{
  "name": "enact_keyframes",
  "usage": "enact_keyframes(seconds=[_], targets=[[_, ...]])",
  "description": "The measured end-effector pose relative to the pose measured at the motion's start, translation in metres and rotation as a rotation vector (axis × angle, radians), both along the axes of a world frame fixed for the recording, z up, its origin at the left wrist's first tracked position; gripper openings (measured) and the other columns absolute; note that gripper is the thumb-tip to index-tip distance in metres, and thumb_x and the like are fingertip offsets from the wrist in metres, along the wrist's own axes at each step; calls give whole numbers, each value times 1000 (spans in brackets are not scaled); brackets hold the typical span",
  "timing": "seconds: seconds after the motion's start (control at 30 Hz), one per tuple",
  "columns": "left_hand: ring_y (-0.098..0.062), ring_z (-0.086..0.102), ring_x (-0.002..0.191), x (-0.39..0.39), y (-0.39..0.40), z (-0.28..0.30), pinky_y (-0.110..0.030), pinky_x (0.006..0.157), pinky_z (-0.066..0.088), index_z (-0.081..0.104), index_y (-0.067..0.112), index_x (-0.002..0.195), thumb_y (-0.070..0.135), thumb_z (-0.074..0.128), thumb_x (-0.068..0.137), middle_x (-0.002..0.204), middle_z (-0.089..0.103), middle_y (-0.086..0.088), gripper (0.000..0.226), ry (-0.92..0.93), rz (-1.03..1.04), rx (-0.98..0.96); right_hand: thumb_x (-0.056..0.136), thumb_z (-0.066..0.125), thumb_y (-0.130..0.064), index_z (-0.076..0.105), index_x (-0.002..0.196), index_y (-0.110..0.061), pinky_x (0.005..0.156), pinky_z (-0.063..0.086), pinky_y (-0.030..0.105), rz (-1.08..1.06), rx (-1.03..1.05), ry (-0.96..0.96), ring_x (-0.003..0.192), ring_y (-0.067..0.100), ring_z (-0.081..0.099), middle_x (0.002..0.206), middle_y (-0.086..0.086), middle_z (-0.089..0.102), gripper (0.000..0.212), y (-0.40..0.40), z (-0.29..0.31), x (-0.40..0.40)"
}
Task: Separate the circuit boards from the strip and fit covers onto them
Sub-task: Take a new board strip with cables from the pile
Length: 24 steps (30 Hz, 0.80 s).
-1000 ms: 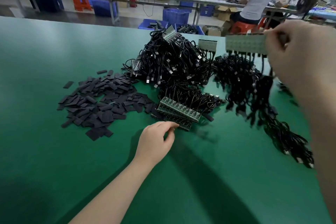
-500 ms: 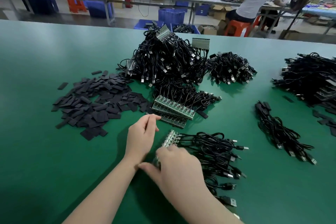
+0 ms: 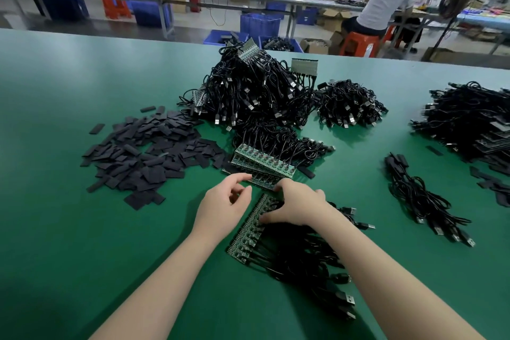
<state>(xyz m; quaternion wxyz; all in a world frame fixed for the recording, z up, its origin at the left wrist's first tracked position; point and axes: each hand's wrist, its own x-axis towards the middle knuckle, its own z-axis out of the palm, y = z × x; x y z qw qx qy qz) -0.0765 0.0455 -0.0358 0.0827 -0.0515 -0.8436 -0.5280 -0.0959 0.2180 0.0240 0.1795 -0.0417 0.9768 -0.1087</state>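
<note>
The right hand [image 3: 299,201] rests on the far end of a circuit board strip [image 3: 249,229] that lies flat on the green tabletop [image 3: 82,229], its fingers curled over the boards and apparently gripping them, though the fingertips are hidden. Black USB cables [image 3: 303,259] trail from the strip beneath the right forearm. Just to the left of it, the left hand [image 3: 223,207] hovers beside the strip's far end with fingers loosely curled, holding nothing. Just beyond both hands lies a stack of further board strips [image 3: 262,164] with cables attached. Farther left of the left hand spreads a pile of black covers [image 3: 143,157]. Beyond the stack rises a large heap of cabled strips [image 3: 254,91].
</note>
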Motion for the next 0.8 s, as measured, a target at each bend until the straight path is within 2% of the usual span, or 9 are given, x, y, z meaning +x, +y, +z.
enact_keyframes(seconds=[0.17, 0.27, 0.3, 0.37, 0.47, 0.53, 0.63, 0.7, 0.8], targets=[[-6, 59, 72, 0, 0, 1, -31, 61, 52, 58, 50, 111, 50, 52, 88, 93, 62, 28, 23, 8, -29, -54, 65, 80, -64, 53, 121, -23, 97, 43, 40, 20, -122, -62, 111, 21, 54, 112, -6, 55, 74, 4, 9, -7], [4, 60, 83, 0, 2, 3, -22, 68, 51, 56, 58, 108, 64, 49, 81, 93, 63, 27, 28, -9, -98, -43, 68, 86, -49, 52, 104, -22, 72, 46, 26, 24, -331, -48, 89, 14, 52, 93, -9, 51, 56, 9, 11, -7], [6, 59, 81, -1, 1, 4, -20, 69, 49, 57, 59, 103, 68, 52, 78, 89, 64, 24, 28, -39, -127, -44, 70, 86, -42, 52, 99, -22, 62, 40, 24, 4, -427, -51, 79, 12, 48, 85, -9, 49, 49, 11, 12, -7], [6, 55, 68, -7, -4, 10, -18, 68, 44, 61, 52, 92, 73, 61, 70, 78, 61, 22, 30, -126, -230, -106, 75, 85, -31, 48, 88, -21, 58, 33, 27, -78, -618, -63, 68, 14, 41, 76, -5, 46, 40, 15, 12, -5], [8, 55, 65, -22, -17, 25, -18, 71, 43, 67, 38, 88, 59, 76, 72, 77, 62, 20, 28, -216, -372, -243, 79, 82, -26, 47, 89, -20, 67, 41, 31, -300, -844, -54, 72, 19, 48, 78, 0, 51, 37, 13, 7, 1], [15, 57, 71, -32, -24, 40, -13, 71, 43, 65, 45, 89, 51, 79, 73, 86, 65, 19, 22, -242, -386, -314, 85, 78, -21, 50, 101, -18, 63, 50, 34, -477, -1068, -176, 68, 21, 57, 77, 3, 59, 33, 5, 4, 7], [17, 56, 80, -44, -29, 59, -5, 72, 42, 60, 54, 87, 42, 75, 81, 93, 64, 24, 20, -272, -448, -437, 94, 67, -22, 57, 98, -14, 55, 54, 31, -642, -1362, -384, 61, 23, 64, 82, 10, 66, 14, -3, 4, 11], [8, 58, 93, -49, -27, 61, -16, 85, 46, 63, 49, 99, 38, 68, 87, 105, 64, 22, 17, -288, -446, -520, 94, 67, -25, 60, 93, -17, 54, 54, 27, -606, -1308, -295, 60, 20, 64, 83, 6, 67, 11, 1, -3, 8], [-3, 56, 103, -46, -12, 53, -26, 93, 45, 62, 36, 118, 43, 62, 89, 116, 62, 16, 30, -241, -366, -528, 93, 69, -24, 60, 81, -20, 43, 42, 17, -509, -1191, -96, 43, 7, 49, 56, -7, 55, 16, 8, -16, 6]])
